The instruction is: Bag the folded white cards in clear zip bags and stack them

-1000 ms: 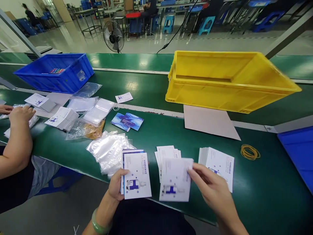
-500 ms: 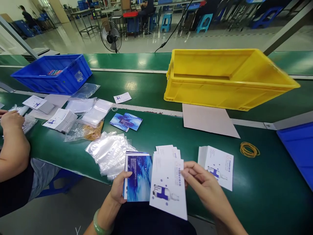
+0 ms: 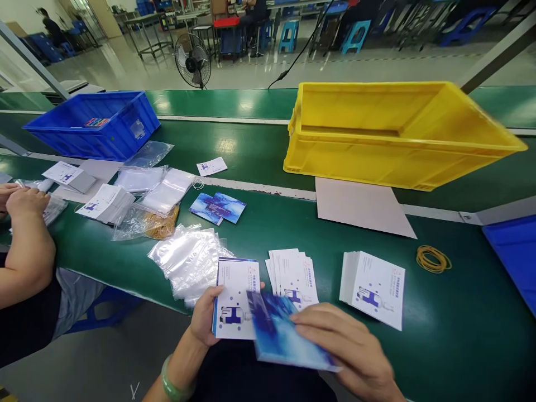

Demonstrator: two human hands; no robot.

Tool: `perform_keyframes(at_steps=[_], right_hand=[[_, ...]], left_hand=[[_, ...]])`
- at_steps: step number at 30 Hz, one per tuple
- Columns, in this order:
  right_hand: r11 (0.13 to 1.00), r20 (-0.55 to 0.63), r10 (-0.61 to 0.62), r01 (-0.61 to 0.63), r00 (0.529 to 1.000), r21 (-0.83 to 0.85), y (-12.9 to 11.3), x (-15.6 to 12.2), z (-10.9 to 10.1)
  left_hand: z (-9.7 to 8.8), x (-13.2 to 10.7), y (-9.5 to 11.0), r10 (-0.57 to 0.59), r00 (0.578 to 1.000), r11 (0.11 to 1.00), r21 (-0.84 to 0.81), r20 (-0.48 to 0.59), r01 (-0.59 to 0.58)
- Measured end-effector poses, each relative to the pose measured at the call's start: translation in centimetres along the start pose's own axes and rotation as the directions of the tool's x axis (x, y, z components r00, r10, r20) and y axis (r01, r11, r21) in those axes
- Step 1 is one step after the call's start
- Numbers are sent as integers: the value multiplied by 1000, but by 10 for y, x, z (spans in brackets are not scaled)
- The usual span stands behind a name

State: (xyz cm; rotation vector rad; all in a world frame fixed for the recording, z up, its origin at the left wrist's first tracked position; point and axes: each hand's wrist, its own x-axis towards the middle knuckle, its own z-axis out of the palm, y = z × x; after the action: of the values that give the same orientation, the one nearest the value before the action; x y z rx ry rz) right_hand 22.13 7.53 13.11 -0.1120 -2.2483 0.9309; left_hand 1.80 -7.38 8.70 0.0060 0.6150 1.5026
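My left hand (image 3: 205, 317) is closed on a stack of printed cards (image 3: 238, 279), with a white face and a bottle picture on top. Between the fingers and thumb of my right hand (image 3: 349, 340) is a blue card (image 3: 280, 329), tilted and slightly blurred. Its left edge overlaps the held stack; whether they touch I cannot tell. Just beyond it, a fanned pile of white cards (image 3: 299, 273) lies on the green table. A neat stack of the same cards (image 3: 379, 287) rests further right. Clear plastic bags (image 3: 188, 259) lie beyond my left hand.
A yellow crate (image 3: 397, 156) stands at the back right above a cardboard sheet (image 3: 362, 206). Rubber bands (image 3: 434, 259) lie on the right. Two blue cards (image 3: 228, 207) and a blue bin (image 3: 100, 134) are leftward. A co-worker's arm (image 3: 31, 240) reaches in at left.
The right hand's card showed its white bottle side and now shows blue. The top of the left hand's stack has gone from blue to white.
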Motion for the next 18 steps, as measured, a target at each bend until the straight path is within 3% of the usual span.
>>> perform_keyframes(at_steps=[1, 2, 4, 5, 6, 8, 11, 13, 15, 18], right_hand=[[982, -16, 180, -179, 984, 56, 3, -3, -6], [922, -10, 379, -377, 925, 94, 9, -6, -11], [711, 15, 698, -696, 716, 99, 23, -13, -12], [629, -11, 776, -773, 630, 79, 30, -15, -9], [584, -59, 812, -811, 581, 45, 35, -15, -3], [570, -126, 814, -822, 567, -16, 38, -14, 12], [622, 85, 774, -778, 628, 89, 22, -5, 34], [600, 200, 739, -764, 643, 237, 8, 2, 39], [553, 175, 755, -758, 631, 347, 2, 5, 34], [500, 84, 813, -763, 577, 410, 11, -3, 17]], left_hand=[[0, 0, 2, 6, 1000, 1000, -18, 25, -6], [-1, -1, 3, 13, 1000, 1000, -26, 25, -12], [-4, -2, 3, 10, 999, 1000, -2, -49, -10], [-6, -2, 2, 15, 995, 1000, 19, -95, -14], [-8, -2, 0, 30, 989, 999, 43, -142, -25], [-9, -2, -5, 64, 976, 995, 91, -209, -46], [-4, 0, -13, 79, 974, 988, 144, -212, -49], [0, 1, -16, 82, 978, 986, 159, -190, -52], [3, 1, -15, 68, 984, 990, 135, -162, -47], [4, 0, -8, 3, 997, 999, 34, -74, -1]])
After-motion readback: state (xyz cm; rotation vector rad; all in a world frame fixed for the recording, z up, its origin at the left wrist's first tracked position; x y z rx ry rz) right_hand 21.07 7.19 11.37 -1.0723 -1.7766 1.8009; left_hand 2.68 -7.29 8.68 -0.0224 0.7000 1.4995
